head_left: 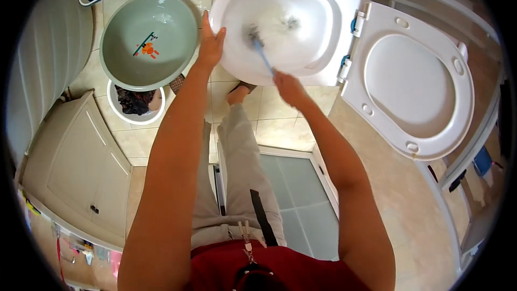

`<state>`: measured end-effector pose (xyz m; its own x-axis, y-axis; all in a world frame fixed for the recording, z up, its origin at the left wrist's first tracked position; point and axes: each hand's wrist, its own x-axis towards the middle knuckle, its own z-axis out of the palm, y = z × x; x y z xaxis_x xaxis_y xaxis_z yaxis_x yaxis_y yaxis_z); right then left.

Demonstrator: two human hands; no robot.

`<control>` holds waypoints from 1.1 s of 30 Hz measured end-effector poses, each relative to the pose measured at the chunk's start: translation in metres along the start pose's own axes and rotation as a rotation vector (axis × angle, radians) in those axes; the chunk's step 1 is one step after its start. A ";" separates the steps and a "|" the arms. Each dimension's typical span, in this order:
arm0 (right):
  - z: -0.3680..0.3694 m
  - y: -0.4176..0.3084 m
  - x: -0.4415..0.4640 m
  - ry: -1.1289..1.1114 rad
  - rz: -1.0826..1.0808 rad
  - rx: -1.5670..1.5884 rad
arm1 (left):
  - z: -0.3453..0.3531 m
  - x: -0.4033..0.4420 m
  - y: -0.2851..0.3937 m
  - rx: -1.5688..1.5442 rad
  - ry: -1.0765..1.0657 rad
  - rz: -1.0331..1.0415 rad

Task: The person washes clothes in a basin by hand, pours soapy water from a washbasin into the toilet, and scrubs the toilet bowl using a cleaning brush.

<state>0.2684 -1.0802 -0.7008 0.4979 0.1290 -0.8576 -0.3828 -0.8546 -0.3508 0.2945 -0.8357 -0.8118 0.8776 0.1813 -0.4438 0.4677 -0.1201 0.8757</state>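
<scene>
Brush (pixel 260 52) slants into the toilet (pixel 323 77), right hand (pixel 290 90) wrapped round it, seemingly for reach, left hand (pixel 210 48) spread at the toilet's front rim (pixel 218 8), perhaps for support.

Bright light fills the room as we look down, glare whitening the toilet bowl (pixel 318 27) and highlights glinting in the green basin (pixel 119 48); our wide lens bends straight lines toward blackened corners, and the brush head (pixel 254 34) looks blurred.
</scene>
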 end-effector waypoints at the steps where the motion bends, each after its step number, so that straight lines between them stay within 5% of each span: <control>1: 0.014 0.017 -0.012 0.100 -0.257 -0.266 | 0.002 0.001 0.000 -0.040 -0.008 -0.012; 3: -0.021 -0.047 -0.056 -0.174 0.022 -0.385 | 0.002 0.001 0.016 0.060 0.000 -0.051; 5: -0.018 -0.032 -0.044 -0.100 -0.006 -0.356 | 0.001 0.001 0.011 0.090 0.010 -0.052; 10: 0.021 0.036 0.115 0.046 -0.052 -0.184 | 0.006 0.004 -0.003 -0.017 0.003 0.004; 12: 0.024 0.053 0.181 -0.114 0.040 -0.370 | 0.002 0.007 -0.004 0.020 0.008 0.019; 14: -0.001 0.068 0.203 -0.114 0.304 0.215 | 0.000 0.003 0.001 0.032 -0.012 -0.002; 15: -0.001 0.106 0.217 0.106 0.468 1.153 | 0.000 0.003 -0.003 0.046 -0.026 -0.017; 18: 0.041 0.197 0.281 0.060 -0.512 0.549 | 0.000 0.002 -0.008 0.048 -0.050 -0.061; 20: 0.056 0.162 0.276 0.047 -0.273 0.325 | 0.000 0.004 0.000 -0.005 -0.035 -0.089; 21: 0.061 0.106 0.231 0.047 0.288 0.322 | 0.000 0.001 0.006 0.027 -0.029 -0.069; 26: 0.040 0.012 0.026 0.095 -0.219 -0.158 | 0.000 0.004 -0.002 0.005 -0.020 0.025; 30: -0.023 -0.032 -0.068 -0.349 -0.049 -0.537 | -0.002 0.001 0.017 0.078 -0.018 -0.038; 33: -0.072 0.017 -0.058 -0.325 0.029 -0.893 | 0.001 0.002 0.008 0.042 -0.006 -0.015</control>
<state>0.2891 -1.1388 -0.6294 0.2056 0.1205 -0.9712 0.4121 -0.9108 -0.0258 0.3001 -0.8370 -0.8063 0.8711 0.1776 -0.4579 0.4846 -0.1588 0.8602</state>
